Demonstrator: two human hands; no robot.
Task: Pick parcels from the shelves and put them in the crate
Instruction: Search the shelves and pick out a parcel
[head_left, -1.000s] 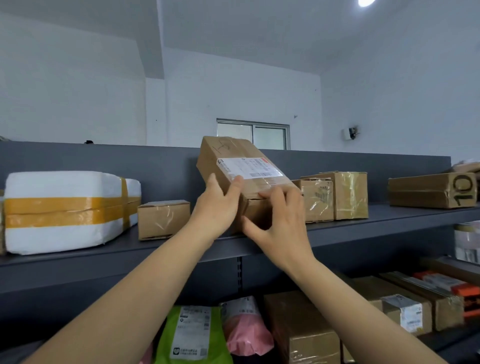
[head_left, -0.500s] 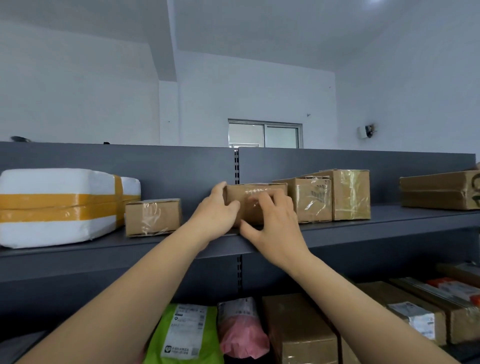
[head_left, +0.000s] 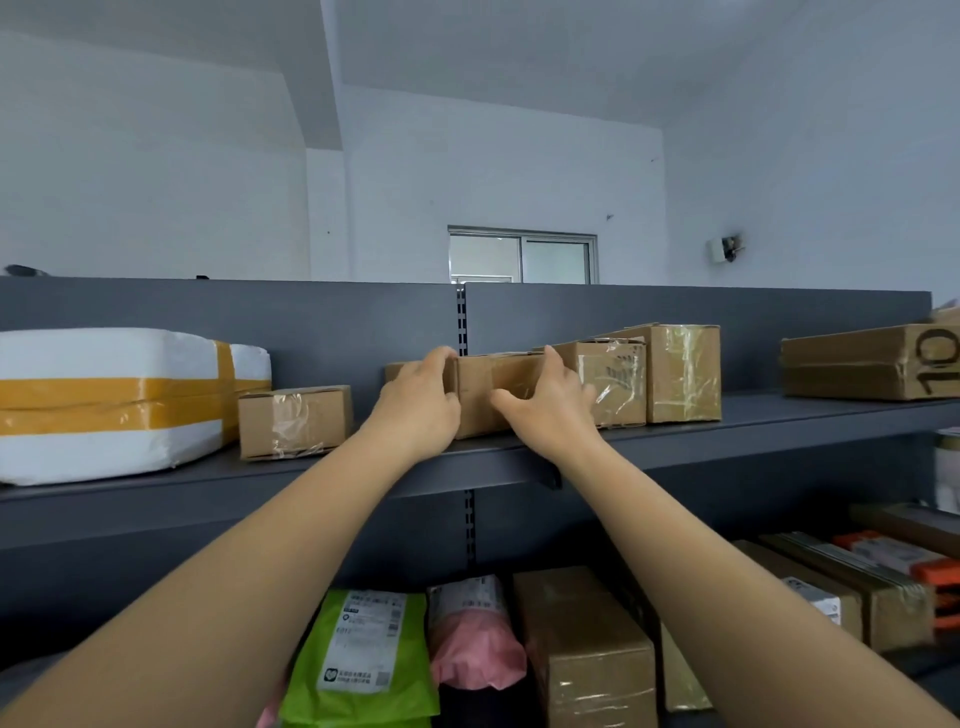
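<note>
Handwritten black "10" on the end of the brown carton at the right of the upper shelf, white shipping labels on the green mailer and pink bag below, print too small to read

**Single head-worn wide-angle view.** It faces forward, about level with a grey upper shelf that is close and within reach. Forearms enter from 7 and 5 o'clock. The left hand and right hand grip a cardboard box at centre. Ceiling at 12 o'clock, green parcel at 6 o'clock.
</note>
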